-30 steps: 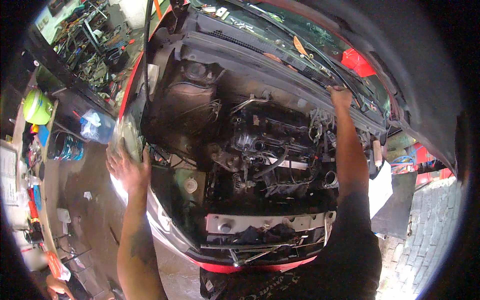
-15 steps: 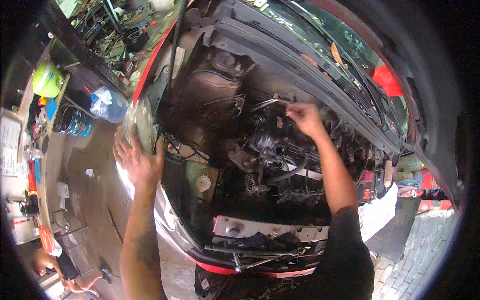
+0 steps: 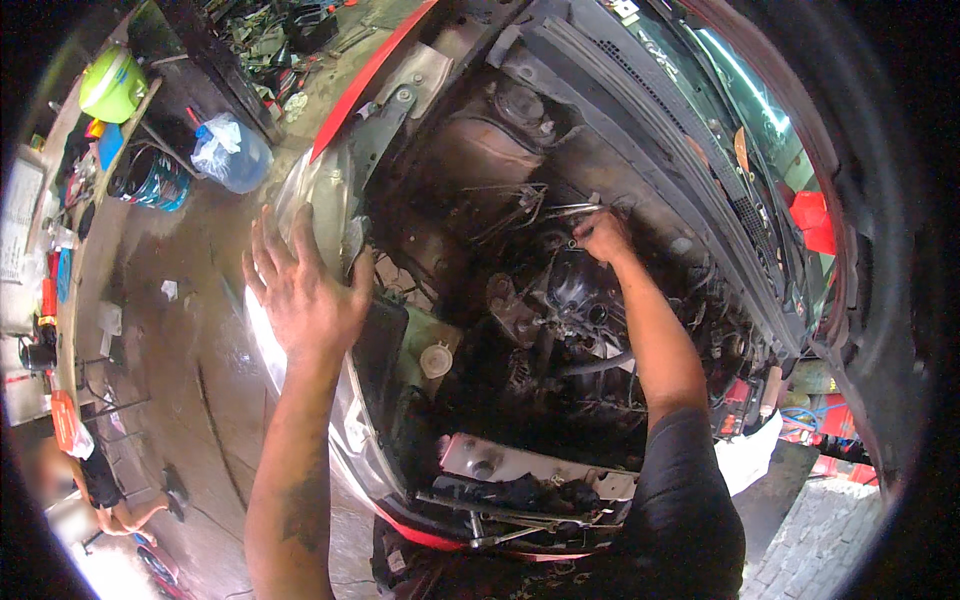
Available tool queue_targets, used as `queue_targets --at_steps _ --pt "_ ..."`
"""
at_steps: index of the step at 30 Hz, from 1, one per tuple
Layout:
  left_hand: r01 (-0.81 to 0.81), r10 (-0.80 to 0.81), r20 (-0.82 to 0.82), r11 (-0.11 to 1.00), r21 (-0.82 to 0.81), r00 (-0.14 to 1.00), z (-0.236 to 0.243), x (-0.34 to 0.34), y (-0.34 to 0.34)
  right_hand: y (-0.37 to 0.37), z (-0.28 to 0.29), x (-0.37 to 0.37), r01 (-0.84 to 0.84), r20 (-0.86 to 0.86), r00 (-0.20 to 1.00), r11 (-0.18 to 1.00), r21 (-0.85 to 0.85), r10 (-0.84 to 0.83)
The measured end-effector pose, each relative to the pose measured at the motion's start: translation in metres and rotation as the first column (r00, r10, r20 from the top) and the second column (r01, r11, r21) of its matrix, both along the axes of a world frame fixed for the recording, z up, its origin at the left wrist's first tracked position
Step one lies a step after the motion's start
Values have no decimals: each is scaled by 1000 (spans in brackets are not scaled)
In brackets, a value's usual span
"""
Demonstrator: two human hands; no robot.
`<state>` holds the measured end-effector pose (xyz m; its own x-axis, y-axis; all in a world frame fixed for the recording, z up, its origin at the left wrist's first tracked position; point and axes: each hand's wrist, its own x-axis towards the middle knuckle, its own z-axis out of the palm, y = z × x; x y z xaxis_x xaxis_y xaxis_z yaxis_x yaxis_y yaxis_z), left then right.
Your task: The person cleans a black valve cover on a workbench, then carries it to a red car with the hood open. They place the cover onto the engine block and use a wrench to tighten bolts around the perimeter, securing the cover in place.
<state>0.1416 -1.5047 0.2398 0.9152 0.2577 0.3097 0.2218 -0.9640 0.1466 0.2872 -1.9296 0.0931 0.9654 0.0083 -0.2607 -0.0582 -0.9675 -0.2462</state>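
I am bent over the open engine bay of a red car. My left hand [image 3: 305,295] has its fingers spread over the clear headlight [image 3: 340,200] along the bay's left side. My right hand [image 3: 605,235] is curled at the upper back of the dark engine [image 3: 585,300], just below a metal pipe or bar [image 3: 565,208]; whether its fingers grip anything I cannot make out. Below it, a rubber hose [image 3: 585,365] crosses the engine, and a white cap [image 3: 436,360] sits on a reservoir toward the lower left.
A workbench [image 3: 70,270] with a green container [image 3: 112,82], a water jug [image 3: 235,155] and a bucket [image 3: 150,178] lines the left. Another person [image 3: 105,480] is at the lower left. The raised hood [image 3: 870,250] and windscreen [image 3: 770,110] are on the right; brick paving [image 3: 810,540] shows below.
My right hand has moved left from the windscreen cowl onto the engine. My left hand has spread its fingers on the headlight. The view has shifted, moving the scene rightward.
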Motion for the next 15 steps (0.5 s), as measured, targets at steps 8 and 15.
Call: queue_targets --at_steps 8,15 --pt "-25 24 -49 1000 -15 998 0 -1 1 -7 -10 -5 -44 -9 999 998 -51 43" --pt "-22 21 -36 1000 -18 999 -1 -1 1 -4 -10 8 14 -194 981 1000 5 -13"
